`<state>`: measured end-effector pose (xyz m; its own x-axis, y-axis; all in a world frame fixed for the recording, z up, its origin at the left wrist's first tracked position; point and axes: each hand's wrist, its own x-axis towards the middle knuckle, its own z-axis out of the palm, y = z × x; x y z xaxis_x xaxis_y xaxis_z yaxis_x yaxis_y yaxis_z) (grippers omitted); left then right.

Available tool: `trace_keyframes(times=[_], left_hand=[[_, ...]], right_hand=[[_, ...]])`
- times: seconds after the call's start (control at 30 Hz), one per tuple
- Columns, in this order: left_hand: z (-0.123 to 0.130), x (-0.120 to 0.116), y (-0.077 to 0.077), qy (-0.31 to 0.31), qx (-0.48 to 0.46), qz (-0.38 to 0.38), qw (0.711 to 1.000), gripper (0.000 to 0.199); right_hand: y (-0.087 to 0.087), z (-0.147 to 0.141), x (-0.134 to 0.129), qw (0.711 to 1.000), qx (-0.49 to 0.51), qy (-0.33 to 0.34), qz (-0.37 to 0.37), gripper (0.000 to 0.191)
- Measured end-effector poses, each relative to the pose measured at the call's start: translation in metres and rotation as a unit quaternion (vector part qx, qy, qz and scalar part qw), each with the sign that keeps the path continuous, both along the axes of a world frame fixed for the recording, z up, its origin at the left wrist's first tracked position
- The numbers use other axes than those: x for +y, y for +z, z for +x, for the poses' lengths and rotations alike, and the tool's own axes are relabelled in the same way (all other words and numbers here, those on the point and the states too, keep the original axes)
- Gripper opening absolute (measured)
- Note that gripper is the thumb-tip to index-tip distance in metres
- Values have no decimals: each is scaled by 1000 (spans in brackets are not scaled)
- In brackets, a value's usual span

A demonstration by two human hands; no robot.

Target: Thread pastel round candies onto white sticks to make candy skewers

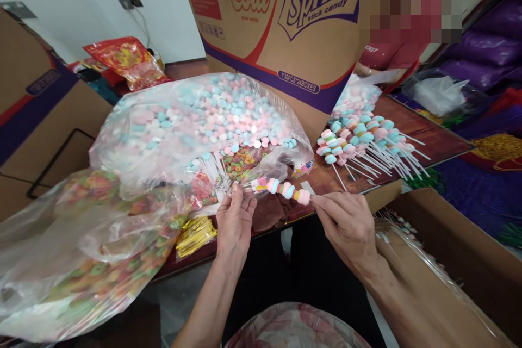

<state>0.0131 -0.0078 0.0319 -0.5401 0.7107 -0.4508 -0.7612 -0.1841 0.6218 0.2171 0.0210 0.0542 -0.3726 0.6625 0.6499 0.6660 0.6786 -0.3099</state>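
Note:
A candy skewer [287, 191] with pink, blue and green-yellow pieces lies level between my two hands. My right hand [346, 225] is closed on its right end. At its left end, my left hand [236, 217] pinches a clear, colour-printed wrapper [258, 185]. Behind them rests a big clear bag of pink, blue and white marshmallows [196, 119]. Colourful ring candies [244, 162] show in front of that bag, with white sticks [210, 168] beside them. Gold twist ties [196, 236] lie left of my left hand.
Many finished-looking skewers [367, 138] are piled at the right. A large carton [273, 27] stands behind, another [36, 98] at left. A bag of ring candies [101, 250] fills the lower left. An open box [452, 250] sits lower right. A person in red [391, 54] is beyond.

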Motion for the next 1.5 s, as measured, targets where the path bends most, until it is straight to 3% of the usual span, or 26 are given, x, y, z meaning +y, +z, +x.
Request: trace_keyframes(times=[0.13, 0.27, 0.43, 0.53, 0.6, 0.77, 0.87, 1.07, 1.3, 1.5], left_hand=[[-6, 1, -5, -21, 78, 32, 996, 29], [-14, 3, -7, -35, 116, 62, 991, 31], [-22, 4, -9, -78, 110, 69, 988, 32], [-24, 4, -8, -100, 106, 64, 987, 33], [-23, 3, -7, -109, 112, 62, 986, 34], [-17, 1, -3, -112, 141, 48, 983, 38], [-12, -1, -5, -104, 162, 35, 981, 38], [-8, 1, -10, -73, 157, 49, 984, 37], [-2, 1, -4, -79, 126, 53, 987, 37], [5, -1, -1, -93, 119, 60, 987, 37]], right_hand=[[2, 0, -3, 998, 5, 49, -46, 16], [-3, -2, -5, 981, 53, 77, -168, 17], [-11, -3, -4, 891, 127, 120, -419, 20], [-12, -3, -3, 861, 126, 136, -474, 23], [-11, -4, -2, 866, 112, 136, -467, 25], [-8, -10, -6, 932, 55, 75, -350, 24], [-10, -15, -10, 949, 29, 58, -310, 25], [-23, -22, -16, 990, -27, 34, -136, 31], [-23, -30, -24, 995, -47, 25, -86, 28], [-24, -33, -26, 979, -21, 58, -193, 28]])
